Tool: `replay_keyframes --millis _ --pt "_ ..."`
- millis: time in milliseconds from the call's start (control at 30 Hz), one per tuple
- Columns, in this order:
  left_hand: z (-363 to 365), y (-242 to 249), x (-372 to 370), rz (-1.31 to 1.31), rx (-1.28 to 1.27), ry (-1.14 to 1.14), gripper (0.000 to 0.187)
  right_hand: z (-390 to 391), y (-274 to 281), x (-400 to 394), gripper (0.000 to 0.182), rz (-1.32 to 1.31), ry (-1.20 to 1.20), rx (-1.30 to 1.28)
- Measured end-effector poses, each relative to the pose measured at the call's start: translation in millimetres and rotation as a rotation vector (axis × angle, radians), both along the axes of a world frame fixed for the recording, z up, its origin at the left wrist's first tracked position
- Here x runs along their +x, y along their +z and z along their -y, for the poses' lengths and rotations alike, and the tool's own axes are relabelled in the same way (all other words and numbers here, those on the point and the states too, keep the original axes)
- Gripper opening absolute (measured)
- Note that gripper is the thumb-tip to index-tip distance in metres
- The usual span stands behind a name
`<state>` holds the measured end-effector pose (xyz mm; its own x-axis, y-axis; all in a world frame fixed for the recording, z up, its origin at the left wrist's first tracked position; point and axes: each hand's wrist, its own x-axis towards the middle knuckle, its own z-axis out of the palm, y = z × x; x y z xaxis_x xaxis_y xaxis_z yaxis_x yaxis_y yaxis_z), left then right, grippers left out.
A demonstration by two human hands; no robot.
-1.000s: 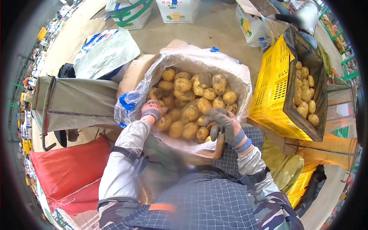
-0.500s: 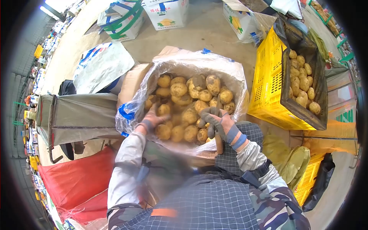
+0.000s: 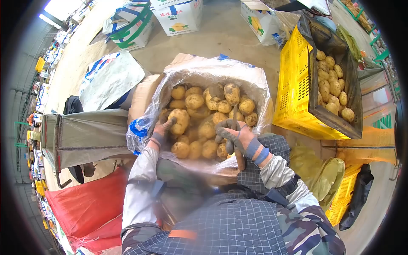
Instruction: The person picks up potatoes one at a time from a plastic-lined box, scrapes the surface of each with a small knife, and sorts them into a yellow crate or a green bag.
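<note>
A cardboard box (image 3: 260, 79) lined with clear plastic holds several soil-marked potatoes (image 3: 194, 101). At the box's left side my left hand (image 3: 159, 131), in a grey glove with bare skin showing, grips a large potato (image 3: 178, 121) raised over the others. Over the right part of the box, my right hand (image 3: 240, 138) has its gloved fingers closed round a thin tool (image 3: 240, 159) with a brown handle and a dark upper end. Some potatoes low in the middle look hazy behind the blur.
A tilted yellow crate (image 3: 293, 85) with a black lining holds more potatoes at the right. White printed cartons (image 3: 178, 19) stand beyond the box. To the left are a grey-green cloth-covered frame (image 3: 93, 136) and a red sheet (image 3: 91, 199).
The left hand now has a large potato raised nearer the camera. The right hand stays over the box with the tool. The whole view has shifted slightly.
</note>
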<state>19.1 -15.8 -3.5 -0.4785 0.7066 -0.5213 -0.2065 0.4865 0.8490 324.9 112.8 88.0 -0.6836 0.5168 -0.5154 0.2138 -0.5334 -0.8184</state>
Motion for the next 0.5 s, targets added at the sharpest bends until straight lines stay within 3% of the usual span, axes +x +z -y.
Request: replay_keyframes --millis 67,167,200,233,267,367,400,467,500 --pt "-10.6 22.7 11.0 0.594 0.327 0.156 0.061 -4.1 2.5 -3.1 0.037 -0.03 -0.026 -0.003" --pt "-11.7 55.0 26.2 0.88 0.502 0.124 0.064 -7.4 4.7 -9.7 0.038 -0.064 -0.039 -0.024" --pt "-5.7 44.2 28.9 0.268 0.551 -0.116 0.061 -8.4 7.5 -12.6 0.038 -0.029 -0.002 0.017" --pt "0.3 33.5 31.6 -0.385 0.503 -0.201 0.062 -8.7 11.0 -17.0 0.038 0.005 0.035 0.057" --pt "-0.2 66.4 57.9 -0.574 0.546 -0.213 0.066 -8.1 9.6 -20.1 0.039 0.026 0.073 0.151" --pt "2.9 64.1 82.8 -0.387 0.676 -0.07 0.069 -5.7 -4.8 -26.1 0.042 0.069 0.177 0.543" --pt "6.2 61.4 82.8 0.242 0.691 -0.007 0.06 -4.8 -8.4 -27.5 0.043 0.126 0.193 0.664" --pt "8.1 64.1 91.7 0.65 0.568 0.064 0.064 -2.1 -10.4 -32.8 0.046 0.24 0.225 0.905" --pt "7.3 68.7 97.6 0.635 0.575 0.086 0.062 -0.9 -8.3 -35.9 0.046 0.312 0.305 0.979"
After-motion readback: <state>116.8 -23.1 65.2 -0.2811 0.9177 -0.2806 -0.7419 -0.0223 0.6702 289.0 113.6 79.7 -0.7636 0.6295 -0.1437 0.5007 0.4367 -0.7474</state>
